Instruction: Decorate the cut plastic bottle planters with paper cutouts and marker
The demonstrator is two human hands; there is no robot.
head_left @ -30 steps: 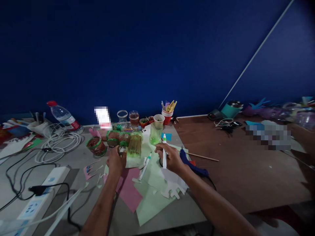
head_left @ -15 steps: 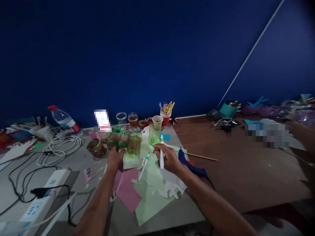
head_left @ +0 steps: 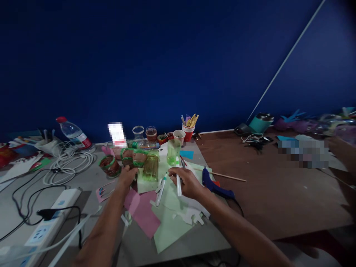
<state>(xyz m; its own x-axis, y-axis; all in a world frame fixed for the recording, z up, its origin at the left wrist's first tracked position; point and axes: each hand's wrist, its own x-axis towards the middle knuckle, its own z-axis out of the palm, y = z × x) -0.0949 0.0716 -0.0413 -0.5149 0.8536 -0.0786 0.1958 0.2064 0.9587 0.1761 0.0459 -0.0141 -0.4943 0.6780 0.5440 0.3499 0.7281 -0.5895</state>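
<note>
At the near side of a brown-and-green bottle craft [head_left: 139, 158], my left hand [head_left: 128, 176] has its fingers curled against it; the fingertips are partly hidden. The craft's right end is a clear, ribbed bottle part painted green and brown [head_left: 151, 167], lying on pale green paper [head_left: 145, 187]. My right hand [head_left: 189, 182] grips a white marker with a green band [head_left: 178, 180], held nearly upright above the papers. Between my hands lies a second white marker with a green tip [head_left: 161, 191]. A green-tinted clear container [head_left: 173, 152] stands beyond my right hand.
A blue glue gun [head_left: 217, 185] and a wooden stick [head_left: 229, 175] lie right of my hand. Pink paper [head_left: 143, 213] and cut scraps are in front. Left are a power strip [head_left: 52, 218], coiled cables [head_left: 83, 165] and a bottle [head_left: 75, 135]. Cups stand along the back.
My right hand has moved slightly left and down with the marker. My left hand and the craft have shifted slightly left, and the pink paper lies a little further left.
</note>
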